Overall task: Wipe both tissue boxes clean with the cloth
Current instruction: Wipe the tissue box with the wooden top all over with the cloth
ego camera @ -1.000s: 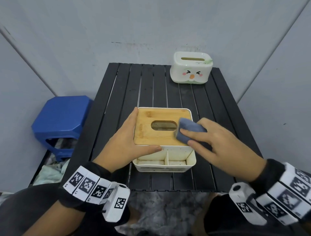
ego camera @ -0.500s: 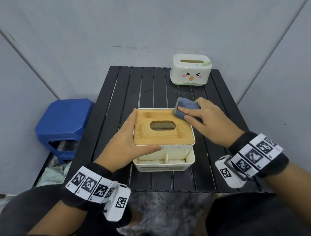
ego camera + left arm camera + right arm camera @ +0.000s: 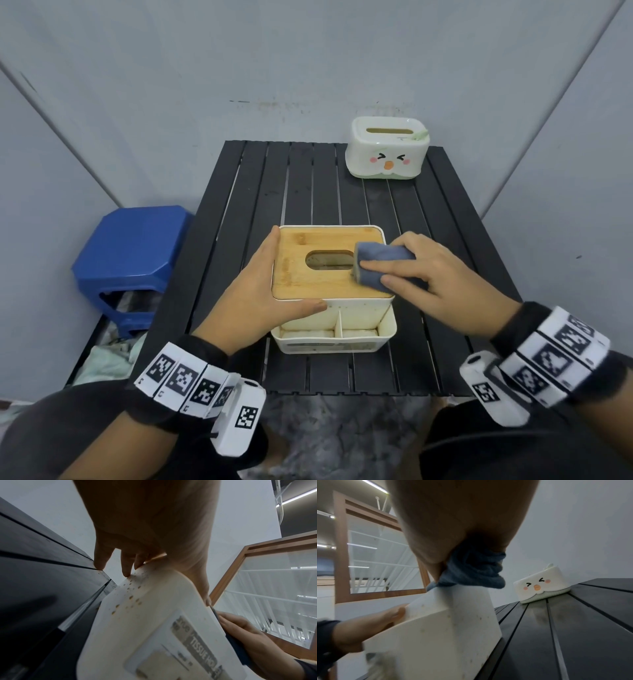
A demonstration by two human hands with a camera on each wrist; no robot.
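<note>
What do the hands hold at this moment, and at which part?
The right hand grips the folded blue cloth round its rear end. The left hand holds the bamboo-lidded tissue box at its near-left corner.

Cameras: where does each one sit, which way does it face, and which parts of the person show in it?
Head: above, looking down at the table; both hands and banded wrists show.
Left wrist: under the left hand, looking along its fingers at the stained wooden-lid tissue box.
Right wrist: under the right hand, facing the cloth and the duck-face tissue box.
Shared: both wrist views show the wooden-lid tissue box and the other hand.
</note>
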